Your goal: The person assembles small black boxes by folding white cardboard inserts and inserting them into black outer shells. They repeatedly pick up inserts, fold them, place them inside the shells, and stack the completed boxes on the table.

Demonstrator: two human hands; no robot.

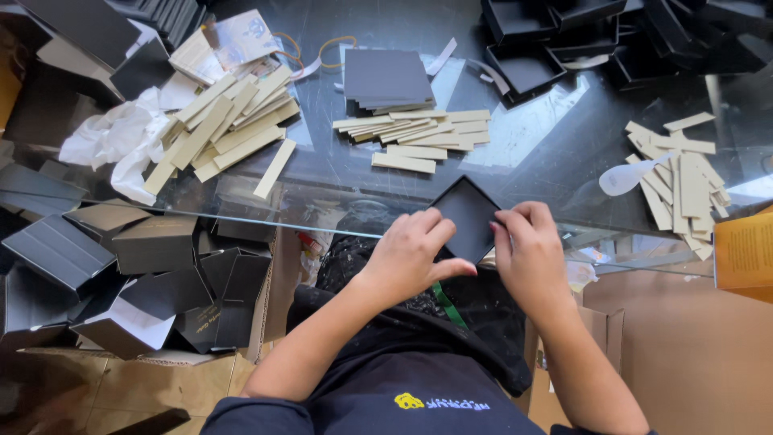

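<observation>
Small black square cardboard tray [467, 216] sits at near edge of glass table [547, 145]. Your left hand [411, 256] grasps its left corner, right hand [527, 246] pinches right side — keep both grips even, press walls flat, tray steady.

Tan strips [229, 129], black trays [564, 32], glass table [531, 153]

Two hands, left hand [408, 254] and right hand [527, 246], grip one black box tray [465, 216]; beyond the fingertips lie three heaps of beige card strips [415, 137], one stack of grey sheets [385, 78] and two rubber bands [334, 44].
</observation>
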